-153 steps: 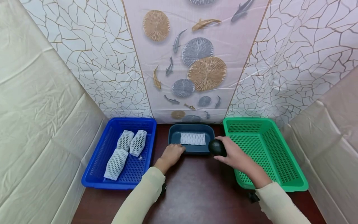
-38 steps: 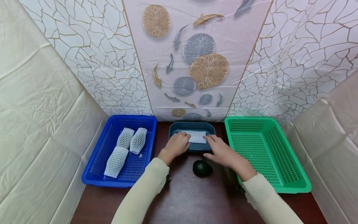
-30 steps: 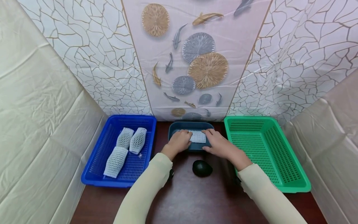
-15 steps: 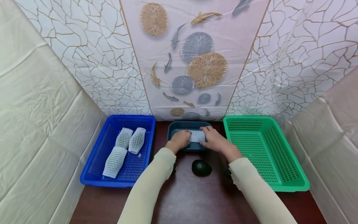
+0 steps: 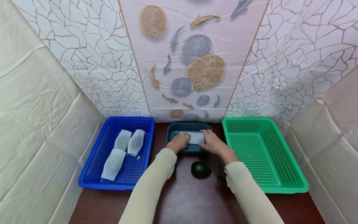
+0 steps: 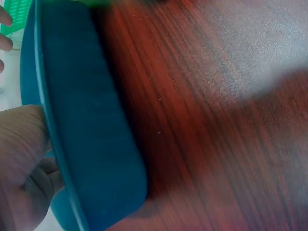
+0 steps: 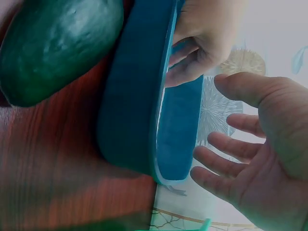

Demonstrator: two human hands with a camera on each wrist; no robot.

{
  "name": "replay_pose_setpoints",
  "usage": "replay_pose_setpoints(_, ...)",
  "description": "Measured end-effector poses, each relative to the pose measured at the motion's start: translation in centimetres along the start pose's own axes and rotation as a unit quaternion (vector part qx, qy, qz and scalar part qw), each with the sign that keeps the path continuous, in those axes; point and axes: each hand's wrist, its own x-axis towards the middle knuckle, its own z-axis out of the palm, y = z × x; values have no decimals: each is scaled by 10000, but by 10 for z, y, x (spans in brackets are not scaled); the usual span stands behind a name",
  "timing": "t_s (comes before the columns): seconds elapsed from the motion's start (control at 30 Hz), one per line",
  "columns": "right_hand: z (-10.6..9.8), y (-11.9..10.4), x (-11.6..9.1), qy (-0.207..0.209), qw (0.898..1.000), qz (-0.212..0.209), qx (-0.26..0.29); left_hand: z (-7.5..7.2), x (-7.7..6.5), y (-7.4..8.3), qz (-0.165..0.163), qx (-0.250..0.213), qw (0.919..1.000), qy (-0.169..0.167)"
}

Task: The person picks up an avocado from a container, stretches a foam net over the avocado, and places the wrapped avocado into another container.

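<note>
A white foam fruit net lies flat in the dark blue-green tray. My left hand is at the net's left end with fingers curled, seeming to pinch it; the fingertips are hidden. In the right wrist view, the left hand reaches over the tray wall. At the net's right end is my right hand, its fingers spread and holding nothing, as the right wrist view of that hand shows. A dark green avocado lies on the table in front of the tray.
On the left stands a blue basket containing several net-wrapped fruits. A green basket stands to the right, its mesh floor bare. A patterned cloth hangs behind the tray, with pale cloth walls on both sides.
The avocado, in my right hand earlier, now lies on the table. Both hands have moved into the tray at the net's two ends. Over the last second the hands have shifted only slightly.
</note>
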Motion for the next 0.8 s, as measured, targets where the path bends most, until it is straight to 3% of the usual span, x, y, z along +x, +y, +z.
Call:
replay_pose_setpoints(0.3,3,2,-5,-4,9999,80,149,9,9,1,-13,150,9998,-100)
replay_pose_setpoints(0.53,2,2,-5,71,9998,135,86,5,10,6,-98,148,9998,-109)
replay_pose_setpoints(0.8,-2,-1,-9,84,9998,86,139,12,16,4,-114,602,9980,169)
